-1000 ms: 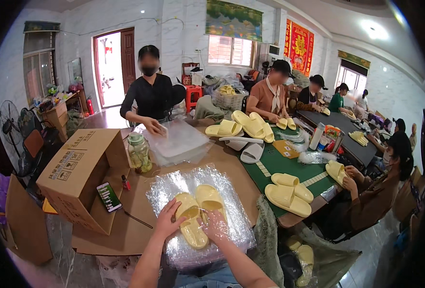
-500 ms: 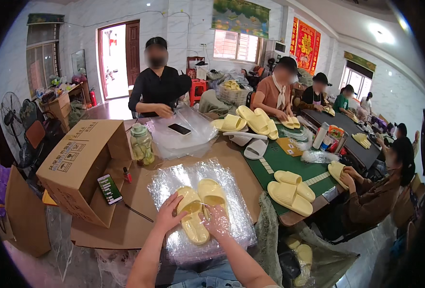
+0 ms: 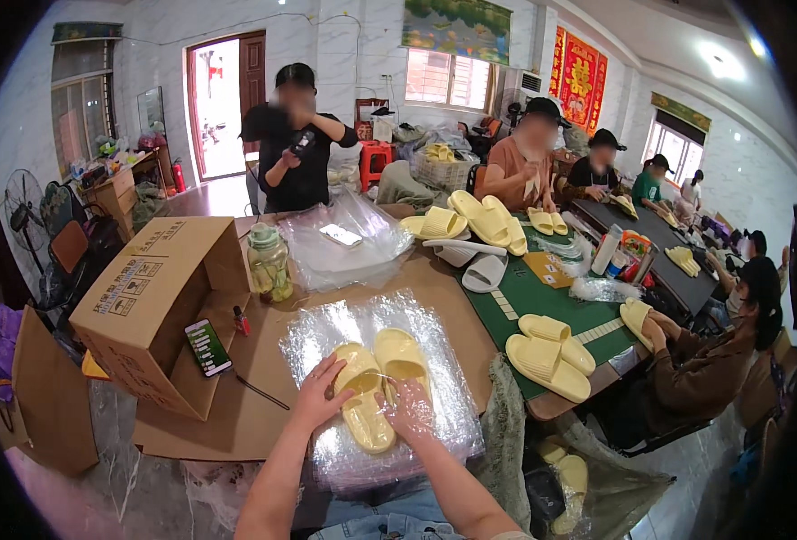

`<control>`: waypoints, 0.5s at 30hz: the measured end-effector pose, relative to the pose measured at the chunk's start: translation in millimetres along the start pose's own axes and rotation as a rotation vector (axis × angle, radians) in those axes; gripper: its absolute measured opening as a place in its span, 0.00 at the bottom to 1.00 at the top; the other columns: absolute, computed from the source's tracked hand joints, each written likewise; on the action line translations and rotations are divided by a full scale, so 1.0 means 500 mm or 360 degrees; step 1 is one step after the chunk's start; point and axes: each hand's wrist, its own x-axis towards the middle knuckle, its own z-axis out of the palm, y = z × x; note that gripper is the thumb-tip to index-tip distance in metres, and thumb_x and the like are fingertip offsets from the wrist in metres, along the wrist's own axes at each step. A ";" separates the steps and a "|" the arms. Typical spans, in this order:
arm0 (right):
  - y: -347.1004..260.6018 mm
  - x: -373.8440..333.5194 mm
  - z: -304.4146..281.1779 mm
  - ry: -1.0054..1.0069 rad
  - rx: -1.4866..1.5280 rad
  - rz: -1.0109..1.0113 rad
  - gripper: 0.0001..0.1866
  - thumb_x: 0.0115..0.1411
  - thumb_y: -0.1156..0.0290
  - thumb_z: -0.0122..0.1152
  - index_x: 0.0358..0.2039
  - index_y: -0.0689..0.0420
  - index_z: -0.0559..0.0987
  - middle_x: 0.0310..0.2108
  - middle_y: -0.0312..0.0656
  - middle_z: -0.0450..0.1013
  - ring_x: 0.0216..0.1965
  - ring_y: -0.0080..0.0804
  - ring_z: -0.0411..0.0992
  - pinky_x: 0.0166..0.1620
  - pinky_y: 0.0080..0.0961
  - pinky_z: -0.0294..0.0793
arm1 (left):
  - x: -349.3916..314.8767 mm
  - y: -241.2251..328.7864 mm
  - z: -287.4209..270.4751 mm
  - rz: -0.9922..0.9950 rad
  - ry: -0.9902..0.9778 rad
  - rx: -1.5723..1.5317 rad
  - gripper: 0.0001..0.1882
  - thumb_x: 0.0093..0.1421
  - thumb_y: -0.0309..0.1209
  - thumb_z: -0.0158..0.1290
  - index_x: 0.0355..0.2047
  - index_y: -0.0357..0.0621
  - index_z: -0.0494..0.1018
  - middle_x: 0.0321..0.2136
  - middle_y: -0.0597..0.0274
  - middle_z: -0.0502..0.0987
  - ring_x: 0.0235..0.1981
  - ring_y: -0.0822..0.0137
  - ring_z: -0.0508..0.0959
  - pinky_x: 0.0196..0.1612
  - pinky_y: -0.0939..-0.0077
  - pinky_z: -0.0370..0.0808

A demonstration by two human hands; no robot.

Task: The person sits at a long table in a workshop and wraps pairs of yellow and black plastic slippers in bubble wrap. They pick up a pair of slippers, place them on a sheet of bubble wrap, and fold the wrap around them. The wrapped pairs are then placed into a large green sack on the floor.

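Observation:
Two pale yellow slippers, a left slipper (image 3: 368,423) and a right slipper (image 3: 400,349), lie side by side on a stack of clear plastic bags (image 3: 452,423) in front of me. My left hand (image 3: 319,396) grips the left slipper at its outer side, the thumb reaching across toward the footbed. On the right slipper's heel end lies my right hand (image 3: 408,412), its fingers curled against it. Shiny clear film seems to cover the right hand and the slippers.
An open cardboard box (image 3: 160,306), a phone (image 3: 207,348), a small red bottle (image 3: 241,320) and a glass jar (image 3: 269,263) stand to the left. More bags (image 3: 344,256) lie ahead. Yellow slippers (image 3: 551,357) sit on the green table; several co-workers are around.
My hands and the slippers have hardly moved. The co-worker across the table has raised both hands from the bags, one up near the head. The phone on the far bags now looks bright.

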 end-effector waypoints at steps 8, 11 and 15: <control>0.011 -0.004 0.015 0.0098 -0.0025 -0.0065 0.30 0.64 0.48 0.60 0.51 0.64 0.80 0.40 0.56 0.74 0.44 0.53 0.75 0.50 0.45 0.75 | -0.002 -0.006 0.005 -0.0015 0.0001 0.0045 0.35 0.54 0.43 0.67 0.62 0.51 0.72 0.65 0.48 0.69 0.64 0.43 0.70 0.67 0.55 0.67; 0.002 -0.004 0.006 0.0056 0.0005 -0.0006 0.30 0.64 0.47 0.60 0.52 0.64 0.79 0.42 0.57 0.74 0.45 0.54 0.74 0.51 0.46 0.74 | -0.002 -0.002 0.002 -0.0053 -0.0015 0.0038 0.36 0.54 0.43 0.67 0.63 0.51 0.72 0.65 0.48 0.69 0.65 0.43 0.69 0.67 0.55 0.67; 0.004 -0.004 0.006 -0.0005 0.0038 0.0040 0.31 0.65 0.46 0.58 0.53 0.64 0.78 0.44 0.58 0.74 0.47 0.54 0.74 0.53 0.47 0.73 | -0.001 -0.005 0.003 -0.0054 -0.0036 -0.0002 0.36 0.55 0.43 0.67 0.63 0.51 0.71 0.65 0.48 0.68 0.65 0.43 0.68 0.67 0.55 0.66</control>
